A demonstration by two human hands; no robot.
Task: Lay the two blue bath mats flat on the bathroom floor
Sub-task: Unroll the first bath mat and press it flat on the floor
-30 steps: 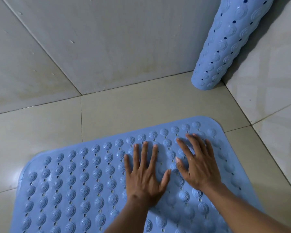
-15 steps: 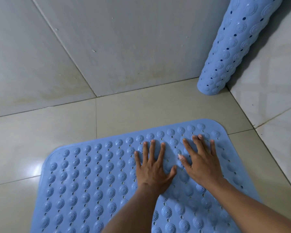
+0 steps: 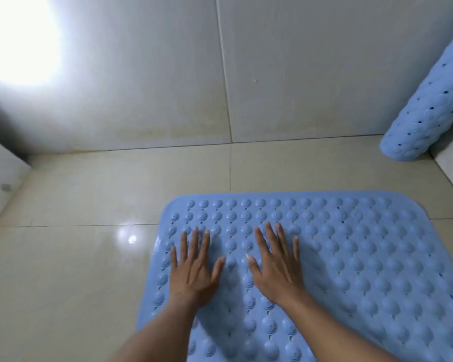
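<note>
I have the left hand (image 3: 192, 273) and right hand (image 3: 277, 267) spread flat, gripping nothing, pressing the first mat (image 3: 351, 270) onto the floor (image 3: 76, 257). Next I would likely fetch the rolled mat (image 3: 426, 105), far right against the wall (image 3: 141, 74), and unroll it.

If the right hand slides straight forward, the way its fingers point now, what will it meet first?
The right hand would first cross the flat mat's bumpy far rows, then bare floor tile; the wall looks like the first real obstacle, though depth is uncertain.
</note>
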